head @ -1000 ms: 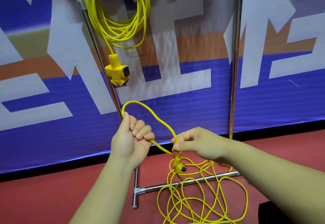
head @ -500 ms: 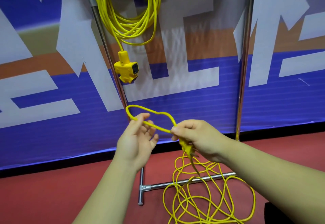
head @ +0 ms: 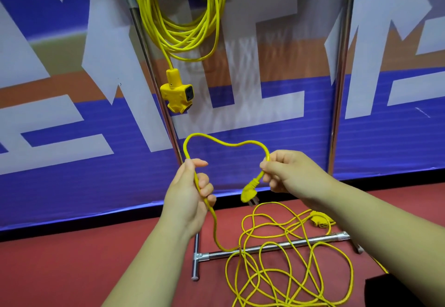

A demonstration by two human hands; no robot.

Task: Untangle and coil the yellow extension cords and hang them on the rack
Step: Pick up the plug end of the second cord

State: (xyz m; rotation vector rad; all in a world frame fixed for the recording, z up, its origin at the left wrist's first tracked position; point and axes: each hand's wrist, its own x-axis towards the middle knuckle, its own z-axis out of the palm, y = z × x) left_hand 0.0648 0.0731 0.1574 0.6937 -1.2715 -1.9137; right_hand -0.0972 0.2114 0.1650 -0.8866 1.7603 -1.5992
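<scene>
A yellow extension cord (head: 224,141) arches between my hands. My left hand (head: 190,193) grips the cord, which runs down from it to a loose tangle (head: 289,270) on the red floor. My right hand (head: 286,172) pinches the cord just above its plug (head: 250,194), which dangles below my fingers. A second yellow cord (head: 183,17) hangs coiled on the metal rack (head: 149,49), with its yellow socket block (head: 177,92) hanging under the coil. The tangle's own socket end (head: 319,220) lies on the floor at the right.
The rack's two chrome uprights (head: 339,70) stand before a blue, white and orange banner (head: 60,114). Its base bar (head: 277,246) crosses the floor under the tangle. A dark object (head: 395,290) sits at the lower right corner.
My hands have drawn apart and widened the loop between them. The left hand, open half a second ago, now grips the cord. The plug now hangs free below my right hand.
</scene>
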